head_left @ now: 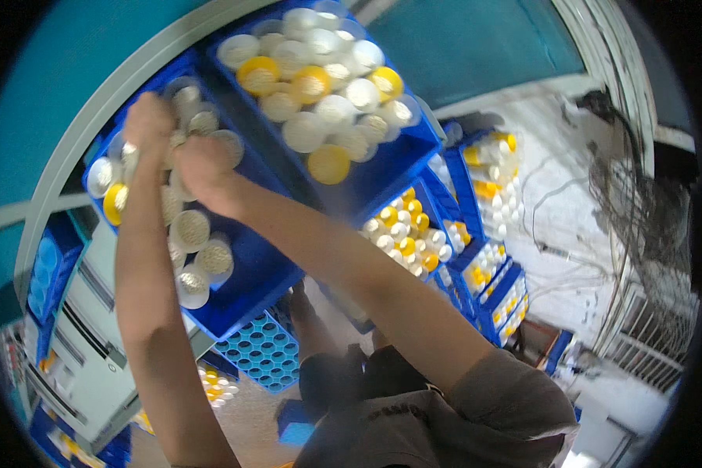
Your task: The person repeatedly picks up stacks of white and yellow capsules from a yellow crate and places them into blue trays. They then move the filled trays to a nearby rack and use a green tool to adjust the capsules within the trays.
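Observation:
Both my arms reach forward over a blue crate (242, 292) that holds several white tubs with pale contents. My left hand (150, 122) is at the crate's far left part, its fingers curled closed. Close beside it on the right, my right hand (205, 170) is closed too, among the tubs. Between the hands is a small pale thing, blurred, and what either hand grips is hidden. A yellow-rimmed tub (115, 204) stands left of my left forearm. Nearer to me are a white tub (189, 229) and another white tub (193, 285).
A second blue crate (386, 175) to the right is packed with white and yellow tubs. More crates of tubs stand lower at the right, near loose cables (546, 249). A light-blue tray with round holes (264, 351) lies below, near my legs. A pale cabinet (86, 327) stands left.

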Demonstrator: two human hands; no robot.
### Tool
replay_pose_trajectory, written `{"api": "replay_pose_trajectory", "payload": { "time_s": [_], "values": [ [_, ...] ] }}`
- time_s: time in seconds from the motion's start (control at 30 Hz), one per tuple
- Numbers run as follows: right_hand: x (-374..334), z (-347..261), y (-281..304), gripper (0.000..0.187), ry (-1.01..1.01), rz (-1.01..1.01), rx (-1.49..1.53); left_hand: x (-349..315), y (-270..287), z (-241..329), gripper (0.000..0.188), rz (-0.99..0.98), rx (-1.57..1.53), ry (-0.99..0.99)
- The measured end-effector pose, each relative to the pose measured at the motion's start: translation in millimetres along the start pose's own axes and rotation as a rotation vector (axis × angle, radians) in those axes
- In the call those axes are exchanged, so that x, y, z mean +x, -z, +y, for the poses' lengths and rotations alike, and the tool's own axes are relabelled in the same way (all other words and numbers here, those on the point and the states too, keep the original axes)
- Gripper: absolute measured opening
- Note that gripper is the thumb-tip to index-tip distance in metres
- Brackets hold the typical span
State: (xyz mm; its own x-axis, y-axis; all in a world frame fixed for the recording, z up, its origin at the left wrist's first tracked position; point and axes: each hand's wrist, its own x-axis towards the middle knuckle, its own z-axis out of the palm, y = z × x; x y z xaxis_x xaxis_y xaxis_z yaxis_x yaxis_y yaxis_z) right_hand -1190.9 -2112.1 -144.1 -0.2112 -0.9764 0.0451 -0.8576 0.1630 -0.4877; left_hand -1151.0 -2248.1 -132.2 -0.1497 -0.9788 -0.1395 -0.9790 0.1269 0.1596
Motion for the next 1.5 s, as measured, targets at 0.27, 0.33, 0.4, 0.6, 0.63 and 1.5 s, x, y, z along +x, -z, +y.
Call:
{"api": "replay_pose_trajectory", "payload": {
  "time_s": [0.27,0.33,0.4,0.6,0.63,1.5],
  "values": [
    [-127.2,-2.1,122.1,0.02,-0.021,-0.03,0.183,-89.4,113.0,-33.8,0.043,0.355,-0.095,-0.397],
    [-187.8,13.3,167.6,0.029,-0.06,0.018,0.254,-160.3,141.2,-13.3,0.046,0.339,-0.167,-0.308],
    [-251.1,44.9,208.9,0.036,-0.013,0.011,0.229,-231.0,152.1,18.9,0.044,0.316,-0.137,-0.337],
    [-417.1,185.2,243.1,0.03,-0.355,-0.329,0.183,-387.2,55.2,145.7,0.013,-0.016,-0.593,-0.497],
    [-441.9,211.6,244.0,0.028,-0.414,-0.388,0.081,-403.2,22.4,168.3,0.013,-0.069,-0.56,-0.519],
    [-506.1,523.1,72.2,0.038,-0.247,-0.367,-0.251,-476.0,-387.4,375.2,0.027,-0.27,-0.235,-0.316]
  ]
}}
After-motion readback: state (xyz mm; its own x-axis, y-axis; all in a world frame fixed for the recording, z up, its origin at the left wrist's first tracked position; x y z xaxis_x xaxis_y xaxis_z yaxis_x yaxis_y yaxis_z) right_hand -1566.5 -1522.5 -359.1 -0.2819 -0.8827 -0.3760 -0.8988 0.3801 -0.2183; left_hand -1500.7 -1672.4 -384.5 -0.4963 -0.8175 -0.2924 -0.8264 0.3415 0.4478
